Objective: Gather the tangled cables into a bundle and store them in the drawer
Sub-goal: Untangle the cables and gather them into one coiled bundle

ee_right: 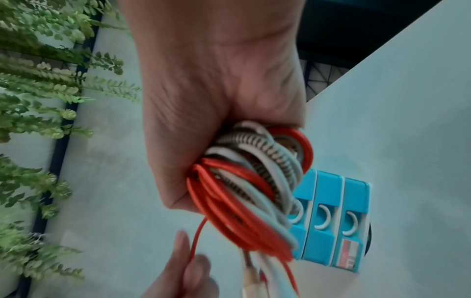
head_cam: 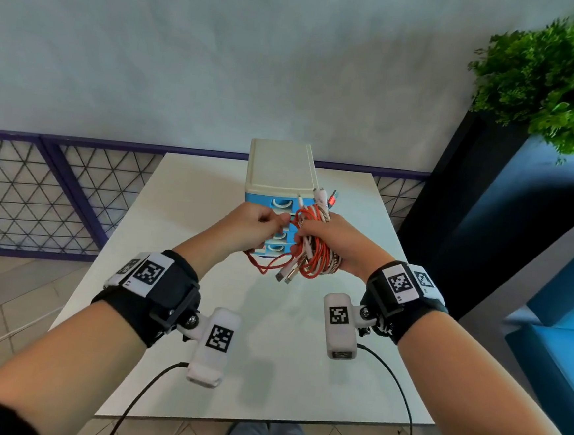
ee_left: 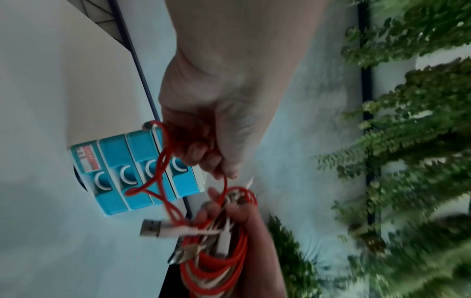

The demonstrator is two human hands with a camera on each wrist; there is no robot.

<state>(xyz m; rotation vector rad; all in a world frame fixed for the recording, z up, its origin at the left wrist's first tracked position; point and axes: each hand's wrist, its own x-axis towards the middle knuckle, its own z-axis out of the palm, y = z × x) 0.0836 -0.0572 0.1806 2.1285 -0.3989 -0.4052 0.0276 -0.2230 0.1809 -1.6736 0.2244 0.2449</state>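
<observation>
Both hands busy: my right hand [head_cam: 336, 243] clamps the coiled cable bundle [head_cam: 312, 253] while my left hand [head_cam: 252, 226] pinches a loose red cable [ee_left: 163, 161], bundling near done, blue mini drawer unit [head_cam: 280, 196] at 12 o'clock all shut, storing left.

Near table: the white table [head_cam: 268, 353] lies bare between the person and the drawer unit [head_cam: 281, 168], open to a hand.
Sides: bare tabletop runs left and right of the unit.
Drawer fronts: both hands and the cable bundle [head_cam: 310, 250] hang in front of them, and a red loop [ee_left: 158, 181] crosses the handles.
Right: a plant [head_cam: 557, 84] stands off the table.
</observation>
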